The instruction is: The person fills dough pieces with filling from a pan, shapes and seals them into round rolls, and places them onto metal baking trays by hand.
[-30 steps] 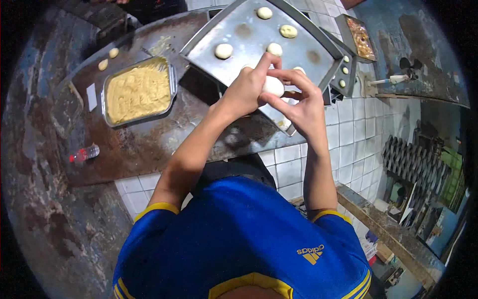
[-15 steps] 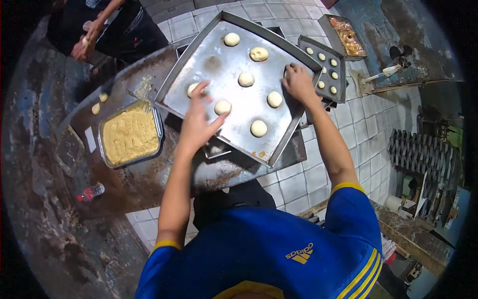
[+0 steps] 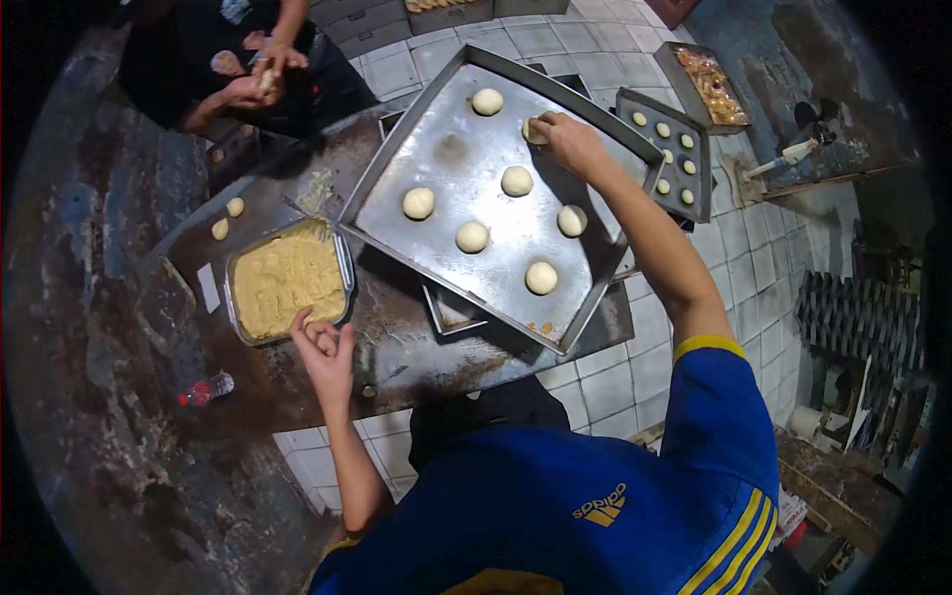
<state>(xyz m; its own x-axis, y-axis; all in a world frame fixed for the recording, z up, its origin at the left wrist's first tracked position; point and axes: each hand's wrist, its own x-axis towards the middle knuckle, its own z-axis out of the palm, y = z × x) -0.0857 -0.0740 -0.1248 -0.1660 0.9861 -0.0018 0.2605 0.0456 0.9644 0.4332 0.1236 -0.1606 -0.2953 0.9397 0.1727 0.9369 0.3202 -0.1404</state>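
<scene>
A large square metal tray (image 3: 397,164) lies tilted across the table, with several pale round dough balls on it, one of them a dough ball (image 3: 517,180) near its middle. My right hand (image 3: 570,144) reaches over the tray's far side, its fingers closed on another dough ball (image 3: 534,131), which they partly cover. Beside the near edge of a clear rectangular tub (image 3: 349,270) is my left hand (image 3: 325,357), its fingers loosely bent and the thumb apart, with nothing visible in it. A yellow-brown paste (image 3: 288,283) fills the tub.
Two small dough pieces (image 3: 220,230) and a red-capped plastic bottle (image 3: 206,390) lie left. A smaller tray (image 3: 704,149) of dough balls stands right, below a box of packaged goods (image 3: 714,84). At upper left, a co-worker's hands (image 3: 263,79) are together.
My left hand has gone from the tray to the tub's near edge. My right hand has moved to the far dough ball and closed on it. The co-worker's hands have come together.
</scene>
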